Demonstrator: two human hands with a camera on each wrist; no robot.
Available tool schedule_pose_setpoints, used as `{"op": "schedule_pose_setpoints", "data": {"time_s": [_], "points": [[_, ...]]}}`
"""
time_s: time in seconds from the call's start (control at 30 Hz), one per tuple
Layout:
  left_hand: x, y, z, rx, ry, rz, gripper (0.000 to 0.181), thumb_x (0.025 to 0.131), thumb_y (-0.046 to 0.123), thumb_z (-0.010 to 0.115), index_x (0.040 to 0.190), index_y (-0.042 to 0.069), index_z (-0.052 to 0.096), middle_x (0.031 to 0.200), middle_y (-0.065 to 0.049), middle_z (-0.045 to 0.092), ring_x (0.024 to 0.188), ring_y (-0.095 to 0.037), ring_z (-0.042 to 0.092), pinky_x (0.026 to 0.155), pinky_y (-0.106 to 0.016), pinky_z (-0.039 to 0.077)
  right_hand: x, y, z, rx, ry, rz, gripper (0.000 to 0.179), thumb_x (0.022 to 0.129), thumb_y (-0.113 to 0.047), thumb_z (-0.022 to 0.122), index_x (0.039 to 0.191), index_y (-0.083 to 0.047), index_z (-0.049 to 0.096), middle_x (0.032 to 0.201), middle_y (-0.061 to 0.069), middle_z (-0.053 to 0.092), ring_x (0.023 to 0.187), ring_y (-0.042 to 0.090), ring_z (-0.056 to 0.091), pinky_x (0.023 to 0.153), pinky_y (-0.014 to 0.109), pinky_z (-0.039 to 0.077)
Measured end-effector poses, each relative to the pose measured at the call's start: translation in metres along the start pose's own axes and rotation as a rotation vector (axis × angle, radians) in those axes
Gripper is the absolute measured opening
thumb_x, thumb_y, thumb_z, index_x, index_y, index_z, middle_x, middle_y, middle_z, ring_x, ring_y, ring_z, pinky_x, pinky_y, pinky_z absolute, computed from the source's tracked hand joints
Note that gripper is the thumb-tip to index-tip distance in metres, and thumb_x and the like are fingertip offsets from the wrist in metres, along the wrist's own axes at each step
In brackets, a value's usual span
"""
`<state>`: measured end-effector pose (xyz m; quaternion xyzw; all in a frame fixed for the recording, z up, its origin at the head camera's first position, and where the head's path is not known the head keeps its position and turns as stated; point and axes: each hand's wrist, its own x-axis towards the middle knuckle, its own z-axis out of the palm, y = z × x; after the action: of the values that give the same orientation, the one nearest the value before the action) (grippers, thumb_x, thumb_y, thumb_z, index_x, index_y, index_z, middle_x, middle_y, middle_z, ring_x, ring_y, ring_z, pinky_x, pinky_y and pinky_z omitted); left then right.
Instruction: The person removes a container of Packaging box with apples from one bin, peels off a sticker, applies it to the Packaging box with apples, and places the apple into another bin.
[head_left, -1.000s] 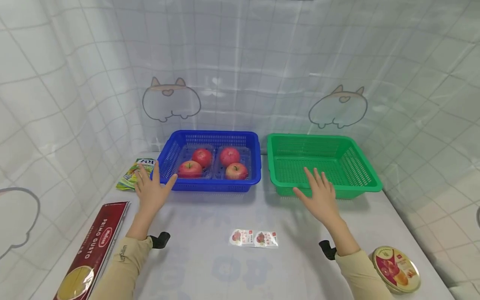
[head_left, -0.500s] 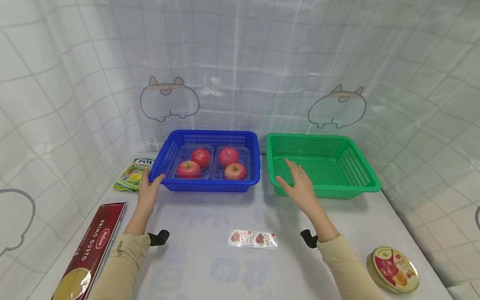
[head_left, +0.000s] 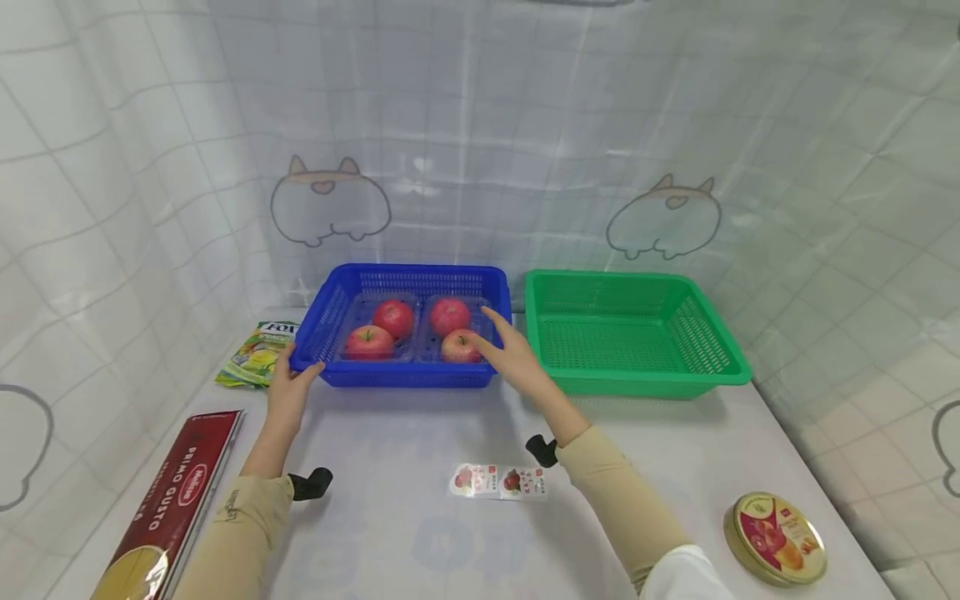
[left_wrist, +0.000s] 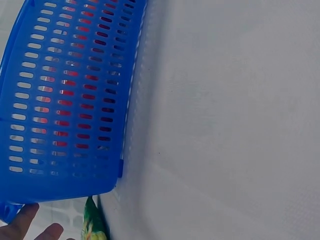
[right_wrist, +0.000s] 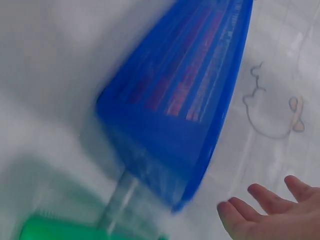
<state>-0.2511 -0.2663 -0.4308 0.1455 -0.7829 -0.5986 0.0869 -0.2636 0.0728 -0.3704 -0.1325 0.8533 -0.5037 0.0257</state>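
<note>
A blue plastic basket (head_left: 412, 375) stands at the back of the table. Two clear plastic trays with red apples (head_left: 369, 342) lie inside it. My left hand (head_left: 287, 396) holds the basket's front left corner, thumb at the front rim and fingers at the side. In the left wrist view, its fingers (left_wrist: 25, 217) show at the basket's end, under the rim. Over the basket's front right corner reaches my right hand (head_left: 517, 358), thumb and fingers spread, overlapping the nearer apple in the head view. Nothing is in its fingers in the right wrist view.
Right of the blue basket is a green basket (head_left: 637, 385). A green and yellow packet (head_left: 255, 357) and a red spaghetti pack (head_left: 176, 500) lie at left. Two fruit stickers (head_left: 498, 482) lie in front, and a round tin (head_left: 777, 538) sits at right.
My right hand has moved left from in front of the green basket to the blue basket's right corner. My left hand has come down onto the blue basket's left corner and gripped it.
</note>
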Motion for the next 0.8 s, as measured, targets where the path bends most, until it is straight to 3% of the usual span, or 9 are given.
{"op": "schedule_pose_setpoints", "data": {"time_s": [0.17,0.43,0.63,0.8], "points": [[-0.001,-0.002,-0.002,0.003,-0.018,0.010,0.071,0.094,0.024,0.049,0.150,0.014,0.006,0.152,-0.015,0.015,0.131,-0.035,0.028,0.107,-0.048,0.025,0.019,-0.009,0.022,0.107,-0.030,0.085,0.067,0.090,-0.043,0.052,0.147,-0.021,0.025,0.150,0.007,0.026,0.137,0.028,0.023,0.106,0.053,0.026],[-0.004,-0.004,-0.005,-0.019,-0.024,0.010,0.072,0.094,0.025,0.048,0.150,0.017,0.004,0.154,-0.011,0.009,0.135,-0.032,0.021,0.110,-0.046,0.020,0.044,-0.005,0.048,0.019,0.106,0.096,0.064,0.090,-0.039,0.053,0.144,-0.012,0.031,0.146,0.012,0.034,0.136,0.036,0.022,0.106,0.056,0.020],[-0.002,-0.009,-0.003,-0.062,-0.042,0.015,0.073,0.094,0.022,0.049,0.150,0.017,0.003,0.155,-0.007,0.001,0.141,-0.026,0.006,0.113,-0.043,0.014,0.048,0.001,0.054,0.040,0.173,0.161,0.061,0.090,-0.037,0.053,0.142,-0.011,0.035,0.143,0.016,0.036,0.132,0.041,0.027,0.104,0.059,0.024],[-0.003,-0.007,0.000,-0.066,-0.035,0.028,0.072,0.095,0.023,0.049,0.150,0.017,0.003,0.155,-0.008,0.001,0.141,-0.027,0.007,0.112,-0.044,0.014,0.051,-0.001,0.052,0.037,0.194,0.185,0.062,0.089,-0.038,0.052,0.143,-0.012,0.033,0.147,0.018,0.027,0.133,0.044,0.022,0.102,0.062,0.023]]}}
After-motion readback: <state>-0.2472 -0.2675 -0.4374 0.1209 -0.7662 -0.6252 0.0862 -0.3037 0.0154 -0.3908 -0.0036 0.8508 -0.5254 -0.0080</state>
